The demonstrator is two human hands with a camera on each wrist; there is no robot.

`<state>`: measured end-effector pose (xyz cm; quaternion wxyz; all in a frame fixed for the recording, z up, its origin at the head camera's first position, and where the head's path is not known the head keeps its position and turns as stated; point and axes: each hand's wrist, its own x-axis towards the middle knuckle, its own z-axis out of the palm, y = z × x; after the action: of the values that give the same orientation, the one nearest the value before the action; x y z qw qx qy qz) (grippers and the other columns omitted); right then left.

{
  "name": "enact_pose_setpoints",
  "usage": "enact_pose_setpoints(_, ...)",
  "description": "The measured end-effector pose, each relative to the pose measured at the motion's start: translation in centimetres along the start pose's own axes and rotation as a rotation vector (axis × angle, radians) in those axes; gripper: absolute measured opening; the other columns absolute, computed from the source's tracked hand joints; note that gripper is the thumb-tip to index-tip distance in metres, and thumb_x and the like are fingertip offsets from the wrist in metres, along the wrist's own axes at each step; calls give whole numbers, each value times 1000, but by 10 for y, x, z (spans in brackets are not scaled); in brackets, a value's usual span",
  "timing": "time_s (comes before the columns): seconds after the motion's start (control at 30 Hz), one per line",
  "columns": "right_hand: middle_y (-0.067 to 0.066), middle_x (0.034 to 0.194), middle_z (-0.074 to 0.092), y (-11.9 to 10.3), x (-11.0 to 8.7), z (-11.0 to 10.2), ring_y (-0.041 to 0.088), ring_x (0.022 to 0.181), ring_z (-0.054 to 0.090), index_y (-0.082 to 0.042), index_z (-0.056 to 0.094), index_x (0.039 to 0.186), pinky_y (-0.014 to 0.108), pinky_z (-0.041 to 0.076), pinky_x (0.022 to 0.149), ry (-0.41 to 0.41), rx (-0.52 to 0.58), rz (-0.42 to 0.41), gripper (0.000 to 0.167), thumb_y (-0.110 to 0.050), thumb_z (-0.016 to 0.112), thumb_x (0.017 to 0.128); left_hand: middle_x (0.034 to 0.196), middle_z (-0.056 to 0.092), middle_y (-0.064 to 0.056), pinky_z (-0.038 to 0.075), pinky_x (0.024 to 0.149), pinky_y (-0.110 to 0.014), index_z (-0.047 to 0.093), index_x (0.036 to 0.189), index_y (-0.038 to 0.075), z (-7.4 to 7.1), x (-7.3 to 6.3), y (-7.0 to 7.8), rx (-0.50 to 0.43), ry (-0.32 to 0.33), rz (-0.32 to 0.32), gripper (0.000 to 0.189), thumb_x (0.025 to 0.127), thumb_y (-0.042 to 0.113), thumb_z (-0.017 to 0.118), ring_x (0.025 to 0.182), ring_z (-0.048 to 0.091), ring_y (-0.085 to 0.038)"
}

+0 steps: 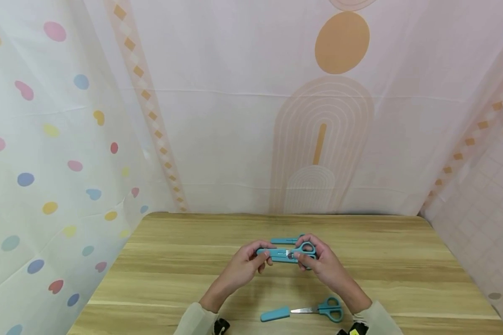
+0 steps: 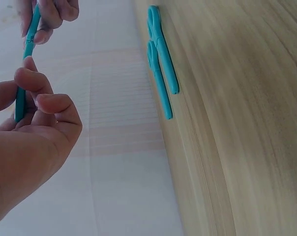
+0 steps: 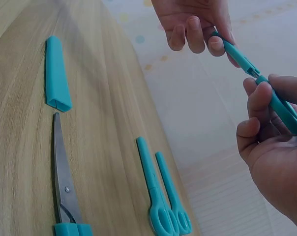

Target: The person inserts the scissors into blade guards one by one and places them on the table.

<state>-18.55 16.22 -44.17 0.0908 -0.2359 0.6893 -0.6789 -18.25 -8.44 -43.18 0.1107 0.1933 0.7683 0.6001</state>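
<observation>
My left hand (image 1: 242, 266) pinches a turquoise blade cover (image 3: 239, 58) between thumb and fingers. My right hand (image 1: 328, 265) grips the turquoise handles of a pair of scissors (image 3: 284, 110). The blades sit mostly inside the cover, and a short strip of metal shows between cover and handles. Both hands hold the pair above the table. Nearer to me lie bare scissors (image 1: 305, 310), blades together and pointing left, in line with a loose turquoise cover (image 1: 275, 314). Their tip is just outside the cover's open end.
Two more covered scissors, one (image 3: 151, 172) beside the other (image 3: 174, 189), lie on the wooden table (image 1: 184, 270) beyond my hands, partly hidden in the head view. A patterned curtain (image 1: 226, 139) hangs along the table's back edge, with others at the sides.
</observation>
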Motion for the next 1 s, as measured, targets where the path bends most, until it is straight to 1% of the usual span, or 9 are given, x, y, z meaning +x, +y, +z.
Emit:
enact_pose_setpoints(0.13,18,101,69,1,0,-1,13,70,54,6,43,116,22,48,64,-34,11,3,28,-14,57,101,94,64,-10,47,65,-27,64,119,8,0,-1,0,20,0,12,22,105,17,49,70,52,-12)
enact_pose_setpoints(0.23,21,102,68,1,-1,-1,12,70,54,5,42,116,21,47,64,-50,18,5,28,-14,56,102,94,64,-9,46,65,-25,64,119,9,0,-1,-1,39,5,25,21,105,17,50,71,51,-12)
enact_pose_setpoints(0.43,19,102,67,1,-1,0,9,71,54,7,41,116,21,46,63,-53,21,-21,29,-12,56,102,92,64,-5,45,62,-22,67,119,13,-2,-1,-1,67,18,35,21,103,18,55,69,52,-11)
enact_pose_setpoints(0.6,14,101,67,2,0,1,10,72,55,9,40,116,23,45,63,-48,34,-43,30,-12,56,102,92,66,-6,47,61,-24,68,119,12,-2,0,-1,54,22,31,22,102,17,56,66,52,-11)
enact_pose_setpoints(0.73,11,102,67,2,0,1,10,71,53,9,41,116,23,45,63,-49,37,-58,28,-11,55,102,92,66,-8,46,59,-24,69,118,11,-2,0,0,44,29,28,21,102,17,56,64,51,-10)
enact_pose_setpoints(0.83,13,101,68,2,0,0,11,69,50,8,42,115,22,45,63,-52,40,-72,25,-10,54,102,91,66,-9,45,58,-23,69,118,10,-3,0,1,31,32,25,22,102,17,56,63,51,-10)
enact_pose_setpoints(1.0,22,99,67,1,1,1,11,67,49,6,42,114,23,45,62,-45,30,-77,22,-9,54,102,91,66,-9,45,59,-22,68,118,9,-3,0,1,5,35,14,22,102,17,56,63,50,-10)
